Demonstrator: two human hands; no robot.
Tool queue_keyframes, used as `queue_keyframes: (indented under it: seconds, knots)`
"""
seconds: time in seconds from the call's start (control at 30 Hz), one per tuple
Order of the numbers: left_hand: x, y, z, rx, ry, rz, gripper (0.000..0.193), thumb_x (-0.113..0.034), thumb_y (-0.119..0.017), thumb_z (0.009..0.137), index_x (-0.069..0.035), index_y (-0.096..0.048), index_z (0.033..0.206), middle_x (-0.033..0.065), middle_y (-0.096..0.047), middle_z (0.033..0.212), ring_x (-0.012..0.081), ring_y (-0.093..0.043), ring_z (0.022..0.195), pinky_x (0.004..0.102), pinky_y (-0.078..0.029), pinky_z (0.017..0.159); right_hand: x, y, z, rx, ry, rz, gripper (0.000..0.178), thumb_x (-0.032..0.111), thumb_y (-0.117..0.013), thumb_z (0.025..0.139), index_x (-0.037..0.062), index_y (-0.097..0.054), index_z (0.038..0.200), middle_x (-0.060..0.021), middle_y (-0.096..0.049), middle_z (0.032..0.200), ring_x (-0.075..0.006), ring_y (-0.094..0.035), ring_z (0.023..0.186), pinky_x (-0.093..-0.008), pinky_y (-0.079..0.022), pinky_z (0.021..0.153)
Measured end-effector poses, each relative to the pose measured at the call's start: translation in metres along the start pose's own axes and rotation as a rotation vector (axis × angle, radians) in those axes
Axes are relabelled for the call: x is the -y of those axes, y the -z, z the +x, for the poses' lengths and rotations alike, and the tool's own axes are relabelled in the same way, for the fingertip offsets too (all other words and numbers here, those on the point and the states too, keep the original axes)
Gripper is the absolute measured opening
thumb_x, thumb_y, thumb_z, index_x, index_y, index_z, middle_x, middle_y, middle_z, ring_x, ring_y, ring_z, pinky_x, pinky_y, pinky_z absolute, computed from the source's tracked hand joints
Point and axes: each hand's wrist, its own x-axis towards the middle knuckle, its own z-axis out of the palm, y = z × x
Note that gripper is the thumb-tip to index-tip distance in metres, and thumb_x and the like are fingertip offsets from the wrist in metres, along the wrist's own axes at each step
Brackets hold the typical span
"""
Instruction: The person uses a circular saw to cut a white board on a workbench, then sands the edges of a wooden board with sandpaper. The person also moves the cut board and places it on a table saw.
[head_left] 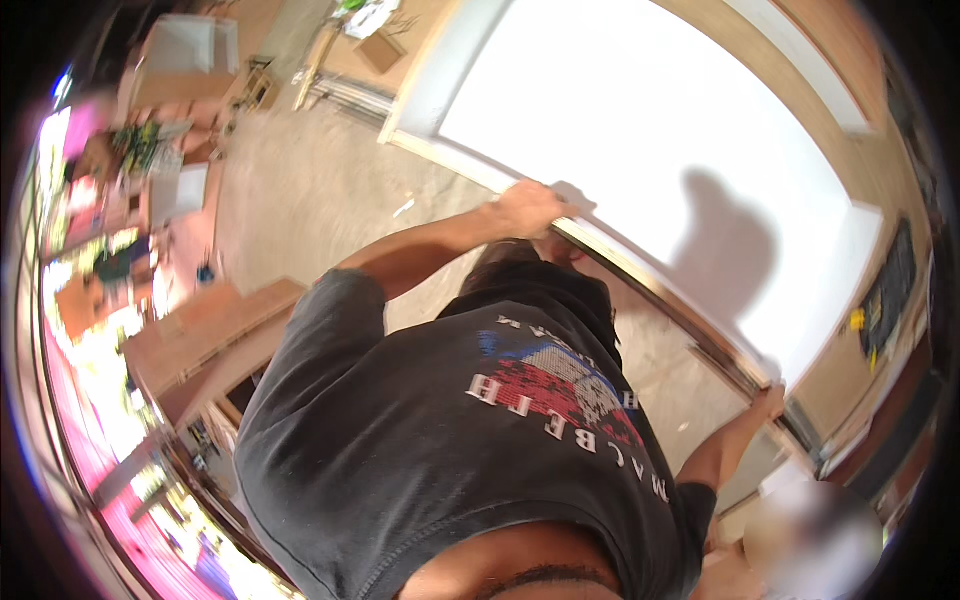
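Observation:
A large, shallow wooden cabinet carcass (pixel 640 110) with a white inner panel and pale wooden edges lies in front of me, its near edge running from upper left to lower right. My left hand (pixel 535 208) is closed over the middle of that near edge. Farther right, my right hand (pixel 768 402) grips the same edge close to the corner. The fingertips of both hands are partly hidden by the edge. A head-and-arm shadow falls across the white panel.
Wooden boards and boxes (pixel 215 340) stand behind me on the left. Another unit (pixel 385 50) with a small brown block on it is beyond the carcass's left end. A dark case with yellow items (pixel 885 300) lies right. Another person (pixel 810 540) is at lower right.

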Motion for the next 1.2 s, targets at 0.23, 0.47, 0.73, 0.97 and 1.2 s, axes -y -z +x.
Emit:
queue_keyframes:
  seconds: [0.23, 0.47, 0.73, 0.97, 1.2]
  knots:
    - [0.013, -0.033, -0.01, -0.092, 0.057, -0.037, 0.046, -0.013, -0.072, 0.079, -0.012, -0.069, 0.125, 0.0123, -0.076, 0.098, 0.0337, -0.074, 0.094, 0.0462, -0.059, 0.083, 0.052, -0.012, -0.052, 0.104, 0.073, -0.43, 0.041, 0.033, -0.06, 0.093, -0.0031, -0.059, 0.074, -0.0139, -0.057, 0.065, -0.0254, -0.056, 0.056, -0.0419, -0.051, 0.048]
    - [0.07, 0.019, -0.09, -0.355, 0.238, -0.025, 0.064, -0.017, -0.084, 0.074, -0.019, -0.066, 0.136, 0.0078, -0.063, 0.137, 0.0304, -0.052, 0.133, 0.048, -0.041, 0.112, 0.076, -0.009, -0.066, -0.013, 0.012, -0.963, 0.041, 0.033, -0.055, 0.098, -0.005, -0.064, 0.112, -0.0246, -0.067, 0.097, -0.035, -0.066, 0.075, -0.0494, -0.058, 0.065]
    - [0.159, 0.045, -0.174, -0.442, 0.709, -0.062, 0.067, -0.012, -0.088, 0.074, -0.021, -0.063, 0.135, 0.0128, -0.045, 0.156, 0.0344, -0.055, 0.128, 0.0519, -0.048, 0.11, 0.082, 0.024, -0.094, 0.281, 0.966, -1.609, 0.062, 0.008, -0.06, 0.092, 0.0083, -0.039, 0.15, -0.0289, -0.051, 0.136, -0.0419, -0.06, 0.115, -0.0538, -0.052, 0.09]
    - [0.203, 0.019, -0.159, -0.262, 0.715, -0.149, 0.052, 0.007, -0.076, 0.08, -0.014, -0.069, 0.126, 0.014, -0.065, 0.124, 0.027, -0.071, 0.095, 0.0396, -0.061, 0.092, 0.098, 0.031, -0.105, 0.517, 1.069, -1.618, 0.068, -0.012, -0.064, 0.088, 0.0079, -0.043, 0.15, -0.0249, -0.049, 0.133, -0.0415, -0.061, 0.108, -0.0483, -0.052, 0.089]
    - [0.215, 0.024, -0.173, -0.196, 0.701, -0.136, 0.045, 0.005, -0.07, 0.084, -0.013, -0.07, 0.125, 0.0164, -0.068, 0.111, 0.0334, -0.072, 0.095, 0.0426, -0.06, 0.086, 0.096, 0.033, -0.07, 0.558, 1.06, -1.68, 0.061, -0.013, -0.064, 0.085, 0.0145, -0.057, 0.139, -0.0229, -0.052, 0.12, -0.0425, -0.06, 0.107, -0.0486, -0.051, 0.09]
